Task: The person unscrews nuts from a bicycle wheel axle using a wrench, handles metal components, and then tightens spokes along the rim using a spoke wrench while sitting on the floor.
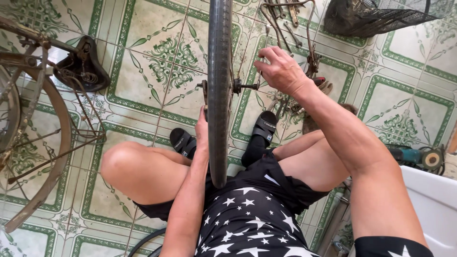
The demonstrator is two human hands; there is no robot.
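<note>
A bicycle wheel with a black tyre (219, 81) stands upright between my knees, seen edge-on. My left hand (202, 129) is pressed against the tyre's left side, below the axle nut (203, 87). My right hand (281, 70) hovers at the right end of the axle (245, 86), fingers curled near the spokes; whether it grips anything I cannot tell. I sit with black sandals (183, 141) on a green patterned tile floor (157, 57).
An upturned old bicycle with a black saddle (82, 64) and rusty rear rack (57, 138) lies at left. Loose tools and metal parts (285, 24) lie beyond the wheel, a wire basket (381, 16) at top right. A power tool (419, 156) and white tub (433, 204) are at right.
</note>
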